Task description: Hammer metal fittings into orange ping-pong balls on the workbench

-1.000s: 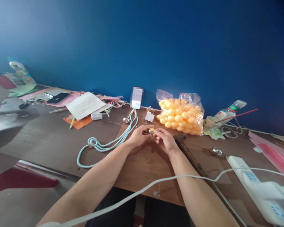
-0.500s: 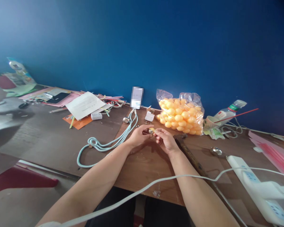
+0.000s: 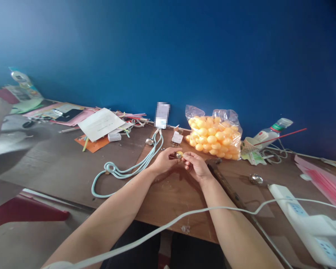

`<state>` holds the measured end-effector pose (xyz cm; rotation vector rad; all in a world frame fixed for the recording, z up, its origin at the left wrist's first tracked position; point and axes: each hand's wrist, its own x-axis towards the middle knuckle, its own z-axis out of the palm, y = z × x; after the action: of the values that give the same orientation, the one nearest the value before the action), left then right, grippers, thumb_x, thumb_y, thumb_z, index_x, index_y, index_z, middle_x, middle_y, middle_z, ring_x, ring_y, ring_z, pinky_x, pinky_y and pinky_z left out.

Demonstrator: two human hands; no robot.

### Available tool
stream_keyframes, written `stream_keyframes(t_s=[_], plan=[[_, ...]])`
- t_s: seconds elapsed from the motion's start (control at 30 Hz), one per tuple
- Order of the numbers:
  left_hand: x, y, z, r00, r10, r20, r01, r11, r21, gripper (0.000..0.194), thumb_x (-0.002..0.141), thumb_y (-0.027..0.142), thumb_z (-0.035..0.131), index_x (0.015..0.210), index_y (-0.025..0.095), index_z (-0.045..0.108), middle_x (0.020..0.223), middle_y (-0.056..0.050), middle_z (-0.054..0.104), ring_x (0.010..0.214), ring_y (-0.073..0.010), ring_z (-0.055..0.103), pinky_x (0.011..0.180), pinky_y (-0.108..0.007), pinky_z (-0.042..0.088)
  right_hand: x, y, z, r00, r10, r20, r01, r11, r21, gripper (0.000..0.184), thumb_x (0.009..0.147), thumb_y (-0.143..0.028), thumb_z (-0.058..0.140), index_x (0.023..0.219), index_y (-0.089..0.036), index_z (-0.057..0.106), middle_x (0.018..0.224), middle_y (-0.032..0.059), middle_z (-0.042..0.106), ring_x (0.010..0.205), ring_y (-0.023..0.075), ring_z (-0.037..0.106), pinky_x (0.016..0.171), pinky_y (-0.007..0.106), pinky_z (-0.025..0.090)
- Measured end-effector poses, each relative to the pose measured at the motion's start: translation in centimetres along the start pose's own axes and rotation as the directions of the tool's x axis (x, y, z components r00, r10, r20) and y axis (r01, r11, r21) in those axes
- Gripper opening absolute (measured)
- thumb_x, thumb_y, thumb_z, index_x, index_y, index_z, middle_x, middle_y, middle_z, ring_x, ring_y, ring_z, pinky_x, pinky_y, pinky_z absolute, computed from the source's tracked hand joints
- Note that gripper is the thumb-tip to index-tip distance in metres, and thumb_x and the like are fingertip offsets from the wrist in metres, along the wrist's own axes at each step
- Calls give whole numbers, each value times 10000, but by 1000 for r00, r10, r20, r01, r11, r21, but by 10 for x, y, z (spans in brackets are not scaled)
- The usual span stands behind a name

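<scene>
Holding a small silver-and-yellow ball [image 3: 179, 155] between them, the two hands meet just above the table [image 3: 175, 200], near the middle of the scene. From where I stand, the left hand [image 3: 165, 160] is closed around the ball's left side, thumb below and forefinger above. The right hand [image 3: 196, 166] is curled too, its thumb and forefinger pinching at the ball's right edge; the exact contact is too small to make out.

Beyond the hands, a little to the left, a patterned silver ball [image 3: 149, 141] lies beside a pale blue lanyard [image 3: 128, 172], which loops toward the near left from a badge [image 3: 162, 116] by the blue wall [image 3: 156, 48]. Just beyond the fingers lies a small white paper tag [image 3: 177, 137]. To the far right of the hands sits a clear plastic bag [image 3: 223, 114] full of yellow-orange balls [image 3: 212, 139]. Farther right are a paper cup [image 3: 250, 145] and a tilted plastic bottle [image 3: 274, 129]. A second silver ball [image 3: 255, 179] lies just beyond the white power strip [image 3: 282, 196] on the right, and a white cable [image 3: 184, 216] crosses in front of both forearms. Off to the left, a white sheet of paper [image 3: 100, 124] partly covers an orange sheet [image 3: 95, 146].
</scene>
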<state>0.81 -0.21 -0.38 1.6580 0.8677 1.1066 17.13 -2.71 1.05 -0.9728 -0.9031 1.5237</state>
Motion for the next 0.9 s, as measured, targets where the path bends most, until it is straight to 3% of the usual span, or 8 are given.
stream_keyframes(t_s=[0.57, 0.9], plan=[[-3, 5, -3, 997, 77, 6, -76, 978, 193, 397, 747, 236, 726, 1132, 158, 664, 1117, -121, 644, 1023, -228, 616, 884, -335, 491, 2, 5, -6, 998, 58, 16, -58, 998, -4, 215, 648, -280, 810, 727, -167, 646, 681, -16, 621, 516, 48, 445, 457, 165, 418], [-4, 3, -3, 993, 115, 29, -119, 959, 258, 378, 736, 178, 711, 1113, 174, 675, 1095, -108, 655, 1007, -216, 620, 895, -341, 487, 3, 9, -7, 995, 99, -4, -99, 995, -12, 281, 616, -293, 829, 698, -174, 589, 638, -32, 604, 494, 47, 431, 451, 172, 416]])
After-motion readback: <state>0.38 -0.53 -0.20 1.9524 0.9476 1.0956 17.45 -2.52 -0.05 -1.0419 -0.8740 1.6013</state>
